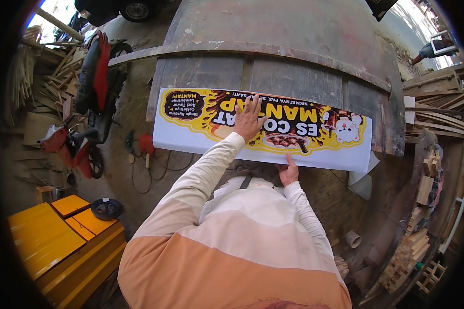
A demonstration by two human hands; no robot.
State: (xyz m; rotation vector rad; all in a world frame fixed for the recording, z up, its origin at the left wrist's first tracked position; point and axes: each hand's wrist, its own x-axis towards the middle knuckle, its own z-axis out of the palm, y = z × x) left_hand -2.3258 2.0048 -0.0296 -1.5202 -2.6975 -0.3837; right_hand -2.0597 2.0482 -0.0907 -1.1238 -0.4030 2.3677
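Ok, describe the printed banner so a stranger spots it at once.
Find the large grey worktable. Along its near side lies a long banner, the left hand spread on it, the right hand at its near edge. Unlike the dull worktable, it bears yellow and black print and a cartoon bear on white.

At left I see a red-and-black motorcycle (99,77). My feed also shows a round black wheel (106,209) on a yellow-orange box (46,234).

Wood wkshp — stacked cut blocks (408,257), piled planks (443,112) & a scuffed worktable (294,77).
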